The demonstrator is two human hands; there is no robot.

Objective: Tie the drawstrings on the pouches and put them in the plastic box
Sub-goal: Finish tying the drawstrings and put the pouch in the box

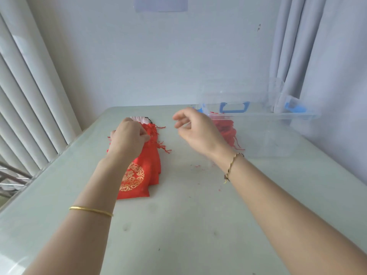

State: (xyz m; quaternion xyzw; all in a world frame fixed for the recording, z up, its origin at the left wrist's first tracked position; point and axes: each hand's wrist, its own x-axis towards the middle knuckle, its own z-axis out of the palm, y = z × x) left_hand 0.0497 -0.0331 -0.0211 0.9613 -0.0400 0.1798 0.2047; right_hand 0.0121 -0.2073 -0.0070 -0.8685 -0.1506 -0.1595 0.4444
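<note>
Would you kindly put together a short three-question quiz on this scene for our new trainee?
1. True or false: the right hand is holding a pouch.
2. Which hand touches the stack of red pouches on the table? A) the left hand B) the right hand C) neither
3. What red things already lie inside the clear plastic box?

Key
1. False: it hangs in the air with nothing in it.
2. A
3. more pouches
</note>
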